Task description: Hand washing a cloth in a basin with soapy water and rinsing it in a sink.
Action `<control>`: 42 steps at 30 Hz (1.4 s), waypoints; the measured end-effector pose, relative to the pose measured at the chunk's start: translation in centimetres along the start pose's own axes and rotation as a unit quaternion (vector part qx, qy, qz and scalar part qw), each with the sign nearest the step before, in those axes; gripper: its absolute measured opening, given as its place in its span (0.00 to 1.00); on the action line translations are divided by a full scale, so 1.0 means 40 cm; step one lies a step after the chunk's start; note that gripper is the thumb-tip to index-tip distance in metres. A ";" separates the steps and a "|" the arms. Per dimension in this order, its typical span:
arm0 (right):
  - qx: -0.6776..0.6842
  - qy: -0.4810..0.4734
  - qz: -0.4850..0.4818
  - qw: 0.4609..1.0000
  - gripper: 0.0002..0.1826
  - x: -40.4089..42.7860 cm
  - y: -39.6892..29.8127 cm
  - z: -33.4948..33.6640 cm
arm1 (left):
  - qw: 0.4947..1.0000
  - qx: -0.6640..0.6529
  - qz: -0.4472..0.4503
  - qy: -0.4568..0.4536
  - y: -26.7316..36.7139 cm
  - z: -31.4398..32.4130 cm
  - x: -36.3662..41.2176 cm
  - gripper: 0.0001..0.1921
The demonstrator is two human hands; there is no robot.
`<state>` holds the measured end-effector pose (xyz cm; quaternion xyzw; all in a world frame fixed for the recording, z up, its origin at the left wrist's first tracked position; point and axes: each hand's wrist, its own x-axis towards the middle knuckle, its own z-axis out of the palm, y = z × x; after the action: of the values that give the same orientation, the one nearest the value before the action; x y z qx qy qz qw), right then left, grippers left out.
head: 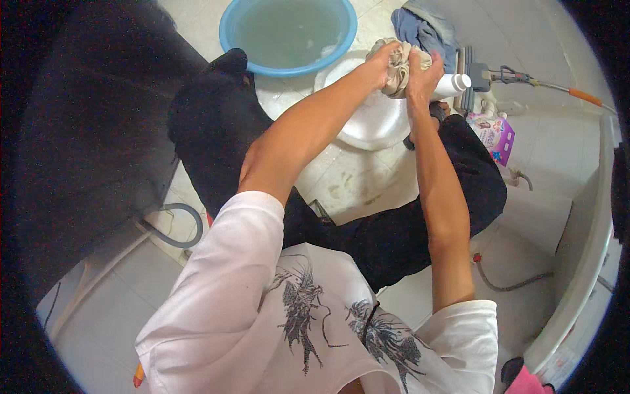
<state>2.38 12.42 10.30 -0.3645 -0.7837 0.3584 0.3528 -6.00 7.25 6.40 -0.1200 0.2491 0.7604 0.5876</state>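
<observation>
A bunched, twisted beige cloth (395, 74) is held up between both of my hands, above the rim of a white basin (376, 127). My left hand (383, 63) grips its left part. My right hand (424, 74) is closed around its right part, the fingers partly hidden. A white plastic bottle (452, 84) with a white cap lies tilted just right of my right hand. Beyond the white basin to the left is a light-blue basin (290, 70) filled with cloudy water, with some foam at its near right edge.
Blue-grey fabric (425, 29) lies at the wall, near a flat mop (478, 76) with an orange-banded handle. A purple printed package (497, 135) is beside my right knee. A grey hose (201, 231) curves on the floor at left, near a large dark object (98, 147).
</observation>
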 end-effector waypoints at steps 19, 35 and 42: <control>-0.033 0.001 -0.246 0.969 0.19 -0.005 -0.051 -0.053 | 0.995 -0.012 -0.063 -0.076 -0.004 0.110 -0.073 0.25; -0.111 0.034 -0.066 0.991 0.20 0.039 0.118 -0.101 | 0.923 0.313 0.215 0.061 -0.233 0.019 0.186 0.23; 0.356 0.062 0.384 0.850 0.17 0.064 0.037 0.057 | 0.763 0.407 0.307 0.398 -0.035 0.112 -0.140 0.19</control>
<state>-0.25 14.54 8.71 -0.5070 -0.3763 0.6966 0.3406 -2.60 5.18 12.52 -0.0785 0.7701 0.6113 0.1646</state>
